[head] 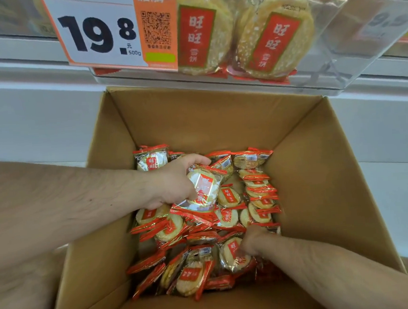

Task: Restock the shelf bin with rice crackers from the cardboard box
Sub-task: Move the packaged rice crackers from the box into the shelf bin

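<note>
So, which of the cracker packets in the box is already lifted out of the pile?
The packet gripped in the left hand, near the box's left wall. It is tilted above the pile, while the other packets lie loose below. The right hand only reaches into the pile.

The cardboard box [220, 119] stands open below and in front of the shelf bin [323, 49]. Rice cracker packets [229, 217] lie heaped in the bottom of the box, filling it from wall to wall. Both hands reach down into the box: the left hand [176, 182] comes over the box's left wall and grips one packet [204, 190] above the heap, and the right hand [251, 242] rests on the packets near the box's right wall. Above the box, two packets [272, 38] stand behind the bin's front wall, and a price tag [98, 33] hangs on the bin to their left.
</note>
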